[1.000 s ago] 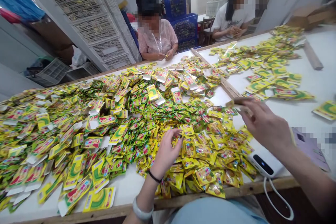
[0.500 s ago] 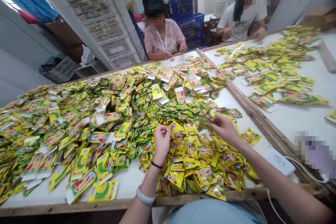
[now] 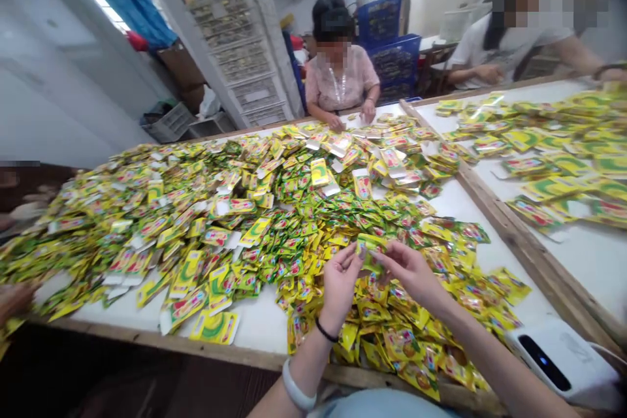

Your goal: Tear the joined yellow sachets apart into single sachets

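A small green-and-yellow sachet (image 3: 371, 249) is held up between my two hands, just above the heap. My left hand (image 3: 341, 277) pinches its left side with thumb and fingers. On the other side, my right hand (image 3: 411, 271) is closed on its right edge. Beneath my hands spreads a pile of yellow sachets (image 3: 406, 343) with shiny wrappers. Smaller green sachets (image 3: 279, 245) lie beyond and to the left. Flat yellow card packets (image 3: 214, 328) with green and red print are scattered further left, some showing white ends.
A wooden strip (image 3: 509, 228) divides the white tabletop, with more yellow packets (image 3: 553, 163) beyond it. A white device (image 3: 563, 359) sits near the right front. Two co-workers are across the table; another person's hand (image 3: 17, 300) reaches in at left. Stacked white crates (image 3: 240, 46) stand behind.
My right hand has come over to meet my left, and both now grip one sachet. The view has swung, so things appear shifted right. The right-hand co-worker's arm now stretches outward.
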Demonstrator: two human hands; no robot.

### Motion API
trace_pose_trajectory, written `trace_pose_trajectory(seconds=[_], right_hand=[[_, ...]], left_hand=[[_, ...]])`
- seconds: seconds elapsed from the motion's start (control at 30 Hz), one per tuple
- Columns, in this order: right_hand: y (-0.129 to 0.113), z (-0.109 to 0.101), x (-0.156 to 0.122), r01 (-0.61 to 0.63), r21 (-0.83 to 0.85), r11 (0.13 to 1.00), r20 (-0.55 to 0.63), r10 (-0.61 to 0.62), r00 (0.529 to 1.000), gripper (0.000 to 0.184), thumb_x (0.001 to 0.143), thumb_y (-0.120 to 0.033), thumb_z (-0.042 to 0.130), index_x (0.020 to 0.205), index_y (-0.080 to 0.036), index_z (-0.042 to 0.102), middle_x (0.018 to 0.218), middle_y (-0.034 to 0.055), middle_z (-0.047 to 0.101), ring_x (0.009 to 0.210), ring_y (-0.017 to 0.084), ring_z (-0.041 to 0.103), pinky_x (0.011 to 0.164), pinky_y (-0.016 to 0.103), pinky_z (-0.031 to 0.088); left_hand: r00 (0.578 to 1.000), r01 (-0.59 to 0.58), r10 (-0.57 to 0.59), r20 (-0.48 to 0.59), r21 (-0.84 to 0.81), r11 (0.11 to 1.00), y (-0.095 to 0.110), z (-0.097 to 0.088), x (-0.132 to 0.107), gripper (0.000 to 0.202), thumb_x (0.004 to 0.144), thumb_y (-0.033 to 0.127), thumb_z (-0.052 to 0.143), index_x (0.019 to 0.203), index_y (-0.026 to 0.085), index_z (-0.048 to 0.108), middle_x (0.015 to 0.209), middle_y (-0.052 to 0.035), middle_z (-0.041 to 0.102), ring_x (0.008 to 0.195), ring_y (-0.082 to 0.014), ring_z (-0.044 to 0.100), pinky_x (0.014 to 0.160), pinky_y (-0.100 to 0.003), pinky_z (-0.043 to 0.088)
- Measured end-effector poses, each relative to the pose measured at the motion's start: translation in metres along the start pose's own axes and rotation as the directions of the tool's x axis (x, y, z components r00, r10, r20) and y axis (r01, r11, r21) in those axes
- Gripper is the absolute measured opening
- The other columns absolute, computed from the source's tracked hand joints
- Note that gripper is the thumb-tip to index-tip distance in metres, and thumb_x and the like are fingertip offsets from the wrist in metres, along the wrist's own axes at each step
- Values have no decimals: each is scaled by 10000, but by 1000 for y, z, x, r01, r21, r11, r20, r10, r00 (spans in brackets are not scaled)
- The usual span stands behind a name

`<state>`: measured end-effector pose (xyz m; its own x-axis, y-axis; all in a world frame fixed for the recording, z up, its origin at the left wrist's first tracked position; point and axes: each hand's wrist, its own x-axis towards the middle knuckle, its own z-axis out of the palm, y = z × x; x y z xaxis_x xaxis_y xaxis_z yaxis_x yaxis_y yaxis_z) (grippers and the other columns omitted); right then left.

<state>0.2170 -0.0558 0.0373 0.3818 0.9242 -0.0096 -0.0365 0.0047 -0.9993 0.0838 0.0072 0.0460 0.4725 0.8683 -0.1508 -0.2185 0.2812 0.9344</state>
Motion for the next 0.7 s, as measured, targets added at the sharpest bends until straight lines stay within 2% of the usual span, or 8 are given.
trace_pose_trajectory(seconds=[0.1,0.17,0.27,0.33,0.4,0.5,0.57,0.7], right_hand=[[6,6,-1,38,-39,999,-113,-42,993,510,697,-436,690,1092,-211,458,988,73,587,834,192,604,536,253,529],[6,9,-3,43,-17,999,-11,-44,999,466,787,-433,598,1164,-214,435,1034,91,592,857,193,604,603,282,539],[4,2,-7,187,-279,942,48,-181,982,280,879,-370,471,1094,-193,503,904,72,626,757,181,608,670,322,520],[7,-12,-9,314,-624,716,100,-326,940,189,880,-297,470,998,-174,552,844,78,619,759,204,590,701,352,491],[16,-25,-11,385,-836,391,259,-337,905,105,851,-166,474,859,-150,577,800,93,603,770,233,567,694,368,463],[32,-36,-14,444,-886,130,416,-198,888,206,756,26,442,780,-133,570,781,94,598,758,236,553,664,344,443],[33,-38,-14,435,-886,163,413,-151,898,197,765,21,445,797,-134,562,796,89,601,766,225,557,675,328,439],[3,-37,-8,252,-825,507,180,-187,966,90,882,-204,460,844,-152,524,790,53,603,728,172,570,668,272,437]], left_hand=[[998,-50,51,-45,26,998,-6,3,-4,441,726,358,665,1087,109,613,976,-123,690,826,-212,663,713,-339,555],[993,-119,120,-1,149,982,-3,1,-3,375,773,363,610,1051,113,635,978,-126,689,850,-212,656,773,-358,536],[943,-330,291,161,565,757,18,-29,10,289,834,351,514,990,166,673,1028,-100,668,980,-214,604,912,-383,459],[894,-368,395,209,848,383,42,-71,29,302,812,321,535,1069,205,642,1164,-88,600,1136,-238,503,1021,-420,348],[877,-113,476,63,991,77,64,-123,52,514,759,257,566,1260,169,496,1329,-134,458,1260,-288,370,1059,-458,268],[904,254,387,-181,956,-146,84,-187,79,651,734,249,549,1351,149,366,1410,-164,352,1274,-338,348,1013,-488,303],[935,258,299,-193,946,-197,89,-207,84,524,787,282,472,1298,170,447,1293,-141,510,1159,-301,493,947,-432,385],[935,208,333,-126,953,-222,94,-210,74,434,849,334,334,1166,175,584,1092,-121,655,988,-280,605,823,-367,462]])
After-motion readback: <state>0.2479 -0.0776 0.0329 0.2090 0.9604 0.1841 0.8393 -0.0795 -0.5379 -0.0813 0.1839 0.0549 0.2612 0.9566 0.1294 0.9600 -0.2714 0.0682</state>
